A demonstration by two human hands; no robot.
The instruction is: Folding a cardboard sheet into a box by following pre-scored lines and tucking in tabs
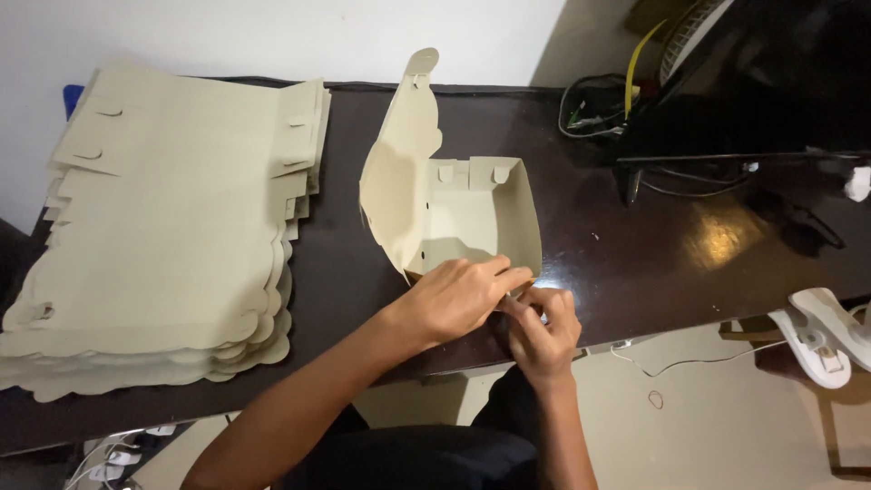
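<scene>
Our fingers [508,277] are curled shut on the near wall of the half-folded box [454,213], just below the middle of the frame: the left hand [458,298] lies over the rim with its fingertips pinching the cardboard edge, and the right hand [543,328] comes up from below, its fingers bent and pinching the same near-right corner, touching the left hand. The box stands open on the dark table [635,245], its scalloped lid flap [404,154] raised and tilted toward the upper left.

We judge the corner to be the weak spot. The tab we are pressing is hidden under our hands, so it could miss its slot or crease; pushing too hard could buckle the thin wall, and the light box could slide toward the far side of the table, as nothing braces it.

Both forearms enter from the bottom edge and converge, the left crossing diagonally from lower left, the right rising nearly straight, wrist bent.

At the left of the frame lies a stack of flat box blanks [163,227], well apart from the box. Cables [594,109] and dark equipment sit at upper right, a white clamp [821,336] at lower right.
</scene>
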